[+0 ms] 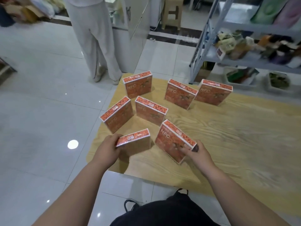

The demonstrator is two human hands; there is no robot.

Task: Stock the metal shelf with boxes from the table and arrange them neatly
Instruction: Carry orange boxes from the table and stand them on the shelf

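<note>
Seven boxes (151,110): orange cartons, all standing on edge on the table (236,136); none of them is on the metal shelf (241,28) yet.
Left hand (106,150): fingers curled round the near end of the left box (136,141), gripping it.
Right hand (197,152): pinches the near corner of the right box (172,141), thumb on its top edge.
Long axes: the left box runs nearly crosswise, the right box slants from far-left to near-right.
Contact: both held boxes seem to rest on the wood, though blur leaves this unsure.
Way to shelf: ahead and rightward, past the table's far right corner. The right hand is nearer, so its box probably goes first.
Surface: pale wood-grain top.
Room: a glossy white tiled floor (40,111); a person (94,46) in pale trousers stands beyond the table's far-left corner.
</note>
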